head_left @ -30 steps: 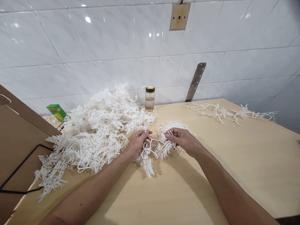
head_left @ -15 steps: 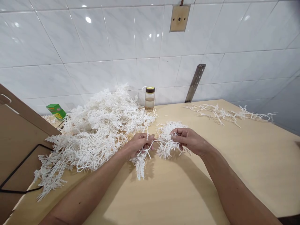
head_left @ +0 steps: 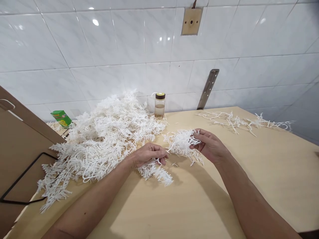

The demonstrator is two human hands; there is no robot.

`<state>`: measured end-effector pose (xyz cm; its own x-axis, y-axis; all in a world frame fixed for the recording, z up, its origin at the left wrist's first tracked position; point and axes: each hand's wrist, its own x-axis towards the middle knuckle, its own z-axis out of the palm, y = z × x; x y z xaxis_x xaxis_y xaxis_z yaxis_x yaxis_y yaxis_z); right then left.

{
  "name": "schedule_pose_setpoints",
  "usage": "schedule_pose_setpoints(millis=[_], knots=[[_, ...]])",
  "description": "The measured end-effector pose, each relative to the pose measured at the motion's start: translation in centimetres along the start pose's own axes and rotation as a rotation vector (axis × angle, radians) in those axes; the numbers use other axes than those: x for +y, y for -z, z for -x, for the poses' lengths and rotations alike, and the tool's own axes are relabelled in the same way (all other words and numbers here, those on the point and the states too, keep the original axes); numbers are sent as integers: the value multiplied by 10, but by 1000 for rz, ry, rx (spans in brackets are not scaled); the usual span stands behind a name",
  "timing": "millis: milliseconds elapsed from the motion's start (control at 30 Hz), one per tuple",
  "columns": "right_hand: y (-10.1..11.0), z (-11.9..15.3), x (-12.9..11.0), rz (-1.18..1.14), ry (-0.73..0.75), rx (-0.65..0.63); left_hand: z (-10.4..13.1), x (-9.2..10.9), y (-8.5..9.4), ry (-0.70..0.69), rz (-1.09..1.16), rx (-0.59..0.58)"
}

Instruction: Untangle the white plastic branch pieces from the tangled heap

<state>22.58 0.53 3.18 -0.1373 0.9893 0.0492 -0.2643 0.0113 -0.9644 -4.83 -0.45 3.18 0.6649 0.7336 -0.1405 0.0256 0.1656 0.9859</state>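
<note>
The left hand (head_left: 149, 154) is above the worktop (head_left: 189, 205), its thumb and fingers closed on the stem of a white frond (head_left: 161, 174). The frond's leafy part shows below these fingers and reaches toward the near right, while its gripped end is partly hidden under the hand. A thin bit of white stem pokes out past the fingertips on the right.

The right hand (head_left: 211, 146) pinches a white tuft (head_left: 195, 140) between thumb and fingers. The tuft's branching tips spread to the left of the fingertips, over the right side of a small heap (head_left: 180, 144) of white pieces; whether they touch the heap is hard to tell. The two hands are apart, with the small heap on the far side of the gap between them and a tiny white scrap (head_left: 174, 164) on its near side.

A large pile (head_left: 107, 129) of white fronds fills the left of the worktop, just beyond the left forearm. At its far right edge stands an upright bottle (head_left: 159, 108) with a dark lid; at its far left is a green box (head_left: 61, 119). Bare stems (head_left: 236, 122) lie at the far right, well apart from both hands.
</note>
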Motion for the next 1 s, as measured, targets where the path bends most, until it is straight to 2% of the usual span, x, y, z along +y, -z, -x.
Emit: schedule_pose_setpoints(millis=[167,300,467,567,733,867,1000], knots=[[1,1,-3,0,104,87,2,3,-1,-4,2,-36],[6,1,-6,-8,172,138,5,8,-3,9,-157,-69],[6,5,-9,17,138,80,6,12,-4,9,-330,35],[1,6,-9,54,90,44,6,15,-6,-32,-320,80],[-2,6,-8,83,93,41,8,19,-10,-35,-177,73],[1,6,-10,123,128,65,9,22,-8,-74,-293,84],[3,8,-13,71,158,95,9,22,-4,-78,-404,27]])
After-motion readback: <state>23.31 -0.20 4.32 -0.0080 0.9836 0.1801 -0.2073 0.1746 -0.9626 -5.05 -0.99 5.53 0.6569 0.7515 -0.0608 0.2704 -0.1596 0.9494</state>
